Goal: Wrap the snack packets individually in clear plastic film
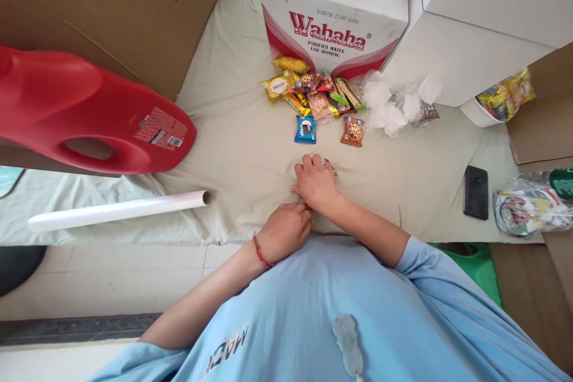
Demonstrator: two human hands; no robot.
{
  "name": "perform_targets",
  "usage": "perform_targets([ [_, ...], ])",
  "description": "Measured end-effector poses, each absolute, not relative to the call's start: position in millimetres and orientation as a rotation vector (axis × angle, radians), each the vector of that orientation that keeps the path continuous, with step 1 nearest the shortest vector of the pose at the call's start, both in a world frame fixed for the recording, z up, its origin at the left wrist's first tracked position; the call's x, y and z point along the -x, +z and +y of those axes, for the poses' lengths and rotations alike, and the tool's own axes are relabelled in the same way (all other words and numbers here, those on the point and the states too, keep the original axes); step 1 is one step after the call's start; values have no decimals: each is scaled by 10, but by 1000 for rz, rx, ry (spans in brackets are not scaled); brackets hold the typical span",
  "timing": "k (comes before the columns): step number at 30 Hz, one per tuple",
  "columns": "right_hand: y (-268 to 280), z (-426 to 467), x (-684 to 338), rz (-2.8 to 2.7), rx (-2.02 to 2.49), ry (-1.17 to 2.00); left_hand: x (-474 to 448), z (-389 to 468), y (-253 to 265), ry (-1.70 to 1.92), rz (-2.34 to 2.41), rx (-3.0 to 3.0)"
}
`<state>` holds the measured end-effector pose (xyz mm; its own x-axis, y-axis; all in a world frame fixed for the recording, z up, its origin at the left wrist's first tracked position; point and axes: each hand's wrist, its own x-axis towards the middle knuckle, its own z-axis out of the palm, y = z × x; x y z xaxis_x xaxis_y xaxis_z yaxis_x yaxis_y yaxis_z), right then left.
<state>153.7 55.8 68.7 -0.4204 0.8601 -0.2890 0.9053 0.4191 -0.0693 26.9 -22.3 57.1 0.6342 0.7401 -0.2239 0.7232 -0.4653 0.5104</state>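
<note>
Over the cloth near the front edge, my right hand point(315, 179) bends its fingers down on a small wrapped snack point(330, 167). Only a sliver of that wrapper shows at the right of the fingers; the rest is hidden. Just below and to the left, my left hand point(286, 228) is curled closed, its fingertips out of sight against the right wrist. Ahead of the hands lie a blue snack packet point(305, 130) and a brown cookie packet point(353, 131), apart from each other. Behind them is a pile of mixed wrapped snacks point(320, 95).
A Wahaha carton point(333, 24) stands behind the pile, with crumpled clear plastic point(394, 104) beside it. To the left are a red jug point(116, 101) and a white roll point(120, 210). A phone point(476, 192) and a white bowl point(483, 113) of snacks sit right.
</note>
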Motion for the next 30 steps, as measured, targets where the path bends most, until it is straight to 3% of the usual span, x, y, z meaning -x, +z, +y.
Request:
perform_targets([
  [7,820,589,-2096,2502,-1698,-549,-87,-245,476,419,1318,-1907],
  [9,829,600,-2380,2553,-1871,-931,-89,-214,458,598,1381,-1611],
  [13,721,541,-2785,2248,-1992,-2151,-272,-94,431,774,1268,-919],
  [16,564,409,-2830,1946,-1891,-2533,-486,1,398,738,1077,-743],
  [26,213,104,-2946,2096,-2123,-2169,-768,45,205,681,1225,-966],
  [30,280,547,-3740,2011,-2765,-1891,-515,4,214,770,1305,-1043],
])
